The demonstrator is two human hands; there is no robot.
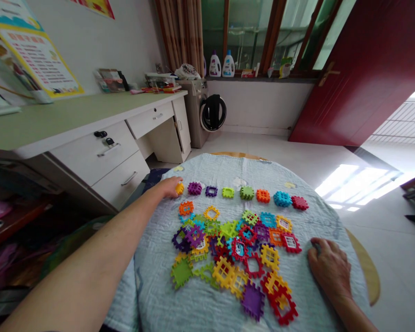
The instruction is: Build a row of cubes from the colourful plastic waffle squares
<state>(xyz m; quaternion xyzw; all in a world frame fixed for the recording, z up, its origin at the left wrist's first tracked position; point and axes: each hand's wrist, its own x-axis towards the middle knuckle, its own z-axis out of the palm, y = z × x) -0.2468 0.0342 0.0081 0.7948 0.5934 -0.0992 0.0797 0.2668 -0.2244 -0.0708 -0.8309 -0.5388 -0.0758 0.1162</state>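
Note:
My left hand (168,186) reaches far across the round table and its fingers are closed on a yellow block (180,188) at the left end of a row of small built blocks: purple (194,187), green (246,192), orange (263,195), blue (282,198), red (299,202). A loose heap of flat coloured interlocking tiles (235,251) lies in the middle of the pale blue quilted cloth (200,304). My right hand (328,267) rests palm down on the cloth, right of the heap, fingers curled, holding nothing.
A pale desk with drawers (100,152) stands to the left, a small washing machine (207,113) at the back. Detergent bottles (221,64) sit on the window sill. A dark red door (370,69) is open on the right. The wooden table rim (370,272) shows past the cloth.

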